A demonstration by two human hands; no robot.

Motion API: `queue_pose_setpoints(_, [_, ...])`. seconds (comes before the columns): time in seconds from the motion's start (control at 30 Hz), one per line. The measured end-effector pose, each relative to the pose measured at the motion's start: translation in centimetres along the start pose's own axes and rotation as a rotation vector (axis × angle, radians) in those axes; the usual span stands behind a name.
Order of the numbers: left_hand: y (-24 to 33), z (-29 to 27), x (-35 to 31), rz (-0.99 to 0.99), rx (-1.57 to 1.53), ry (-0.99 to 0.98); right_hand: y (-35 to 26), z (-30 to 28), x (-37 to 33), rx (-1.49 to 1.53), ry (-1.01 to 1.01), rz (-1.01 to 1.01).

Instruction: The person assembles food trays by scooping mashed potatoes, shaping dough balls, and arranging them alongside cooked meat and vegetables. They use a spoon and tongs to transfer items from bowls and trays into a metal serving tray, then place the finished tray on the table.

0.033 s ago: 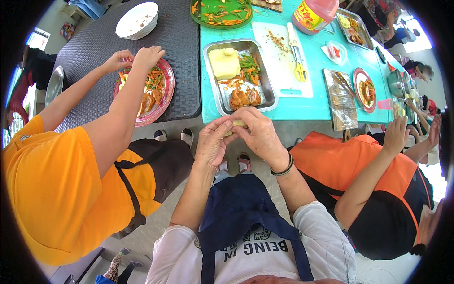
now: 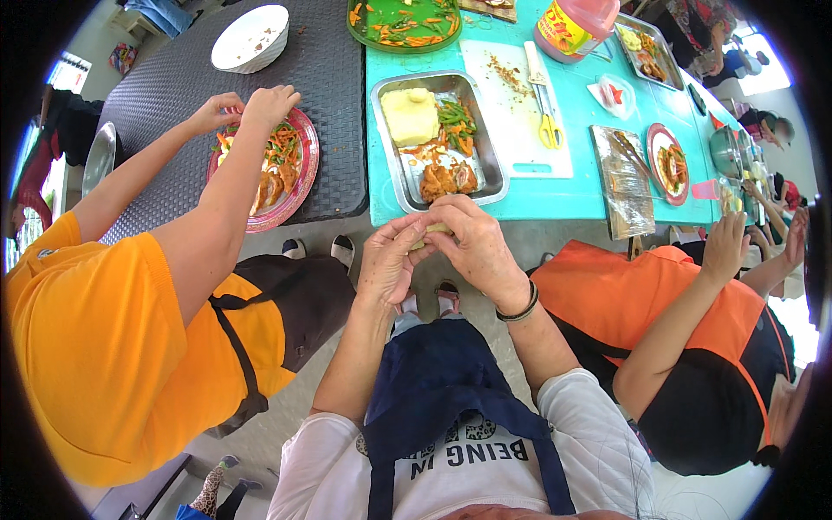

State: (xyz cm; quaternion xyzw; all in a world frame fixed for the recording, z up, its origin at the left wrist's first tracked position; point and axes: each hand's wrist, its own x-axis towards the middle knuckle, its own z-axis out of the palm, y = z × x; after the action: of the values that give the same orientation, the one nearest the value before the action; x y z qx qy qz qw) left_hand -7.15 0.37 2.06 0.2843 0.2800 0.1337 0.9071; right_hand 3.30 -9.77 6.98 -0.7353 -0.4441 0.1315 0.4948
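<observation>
My left hand [image 2: 392,262] and my right hand [image 2: 472,247] meet just in front of the table edge, fingers bent and pinching a small pale yellow lump of dough-like food [image 2: 439,229]. The fingers cover much of the lump. Right beyond my hands stands a metal tray [image 2: 492,184]. In it sit a pale yellow block of what looks like mash [image 2: 410,117], cut green and orange vegetables [image 2: 457,126] and browned pieces of food [image 2: 448,181] at the near side.
Right of the tray, a white cutting board [image 2: 494,113] bears crumbs and yellow-handled scissors [image 2: 550,132]. A film-wrapped wooden board [image 2: 622,186] overhangs the edge. At left, a person in yellow works over a red-rimmed plate [image 2: 309,165]; a person in orange [image 2: 624,295] stands at right.
</observation>
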Motion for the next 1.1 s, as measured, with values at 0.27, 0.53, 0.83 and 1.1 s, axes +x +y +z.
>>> queue_pose_setpoints(0.27, [-0.1, 0.7, 0.9, -0.01, -0.017, 0.017, 0.9, -1.4, -0.3, 0.088, -0.049, 0.176])
queue_pose_setpoints(0.53, [0.6, 0.7, 2.4, -0.135, -0.249, -0.06, 9.2, -7.1, 2.7, 0.32, 0.432, 0.396])
queue_pose_setpoints(0.83, [-0.6, 1.2, 4.0, -0.076, -0.213, -0.056, 21.0, -9.9, 5.0, -0.616, 0.336, 0.15])
queue_pose_setpoints(1.1, [-1.0, 1.5, 4.4, 0.042, -0.292, -0.115, 3.7, -1.2, 0.2, -0.213, 0.178, -0.061])
